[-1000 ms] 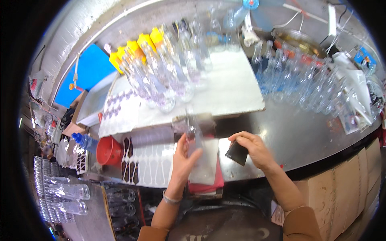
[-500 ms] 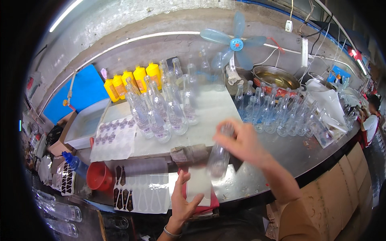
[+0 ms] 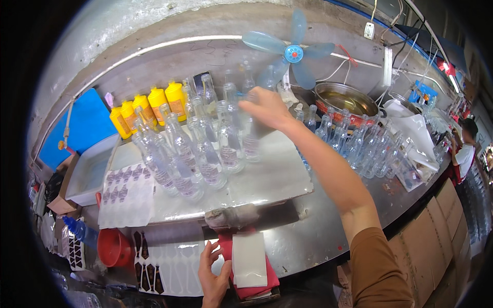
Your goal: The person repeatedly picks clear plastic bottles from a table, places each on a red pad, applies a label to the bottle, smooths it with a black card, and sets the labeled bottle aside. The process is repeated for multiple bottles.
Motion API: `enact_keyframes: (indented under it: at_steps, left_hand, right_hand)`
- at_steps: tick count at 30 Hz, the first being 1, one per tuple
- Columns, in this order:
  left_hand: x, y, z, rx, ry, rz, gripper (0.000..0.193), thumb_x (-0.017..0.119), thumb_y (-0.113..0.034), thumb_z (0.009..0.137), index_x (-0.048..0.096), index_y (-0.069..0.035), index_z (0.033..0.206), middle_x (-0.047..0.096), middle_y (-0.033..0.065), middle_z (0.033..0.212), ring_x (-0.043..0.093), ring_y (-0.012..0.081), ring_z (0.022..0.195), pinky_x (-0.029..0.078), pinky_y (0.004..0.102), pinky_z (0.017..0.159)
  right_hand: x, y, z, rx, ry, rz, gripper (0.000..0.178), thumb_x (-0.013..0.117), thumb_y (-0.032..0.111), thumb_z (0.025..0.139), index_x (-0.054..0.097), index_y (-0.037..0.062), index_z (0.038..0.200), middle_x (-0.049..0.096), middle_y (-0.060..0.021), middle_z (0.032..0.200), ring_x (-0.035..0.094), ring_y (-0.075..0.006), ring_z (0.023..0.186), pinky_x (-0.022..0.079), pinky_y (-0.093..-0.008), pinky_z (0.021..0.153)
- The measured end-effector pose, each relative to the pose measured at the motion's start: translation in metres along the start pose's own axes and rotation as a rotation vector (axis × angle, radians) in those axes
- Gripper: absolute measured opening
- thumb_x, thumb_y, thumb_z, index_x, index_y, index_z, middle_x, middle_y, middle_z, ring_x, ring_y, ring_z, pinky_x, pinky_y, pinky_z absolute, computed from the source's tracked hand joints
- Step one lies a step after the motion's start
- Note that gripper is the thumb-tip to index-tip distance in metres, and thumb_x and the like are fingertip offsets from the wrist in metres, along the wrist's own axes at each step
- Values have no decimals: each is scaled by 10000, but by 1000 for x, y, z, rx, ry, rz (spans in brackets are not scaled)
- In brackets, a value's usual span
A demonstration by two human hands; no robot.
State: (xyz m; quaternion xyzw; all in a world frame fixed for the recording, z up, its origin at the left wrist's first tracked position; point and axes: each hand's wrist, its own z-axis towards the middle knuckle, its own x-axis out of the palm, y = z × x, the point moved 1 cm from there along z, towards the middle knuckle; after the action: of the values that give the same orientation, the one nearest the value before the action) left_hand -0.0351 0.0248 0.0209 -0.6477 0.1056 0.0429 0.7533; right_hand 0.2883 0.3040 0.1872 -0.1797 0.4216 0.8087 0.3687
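My right hand is closed around the neck of a clear glass bottle, which stands upright at the right edge of a cluster of bottles. Several glass bottles with purple printed labels fill that cluster on the pale raised board. Low in the view my left hand is open and empty, fingers apart. It hovers beside a white pad lying on a red cloth. A rolled grey cloth rests against the front of the board.
Sheets of purple labels and dark bottle-shaped stickers lie left, near a red bucket. Yellow bottles line the wall. Plain glass bottles, a fan and a pan of liquid stand behind and right.
My right hand has carried the bottle from above the bench front up and left to the cluster. My left hand has dropped slightly lower and left. The whole view has shifted.
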Motion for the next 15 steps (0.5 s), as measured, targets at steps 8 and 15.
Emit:
enact_keyframes:
  at_steps: [8,15]
  left_hand:
    - [1,3,11,-53,-24,-52,695,619,51,839,427,-16,1504,576,162,1371,630,227,1143,481,351,995]
    - [-6,7,20,7,-123,-117,531,550,-29,932,457,33,1451,580,181,1344,646,245,1121,476,378,1025]
  right_hand:
    - [-27,1,18,48,-40,223,606,671,506,901,661,25,1270,738,-134,1074,670,-245,1060,498,-360,931]
    - [-40,-113,116,25,-273,-205,487,571,380,937,662,62,1294,725,-177,1169,657,-342,1161,491,-396,996]
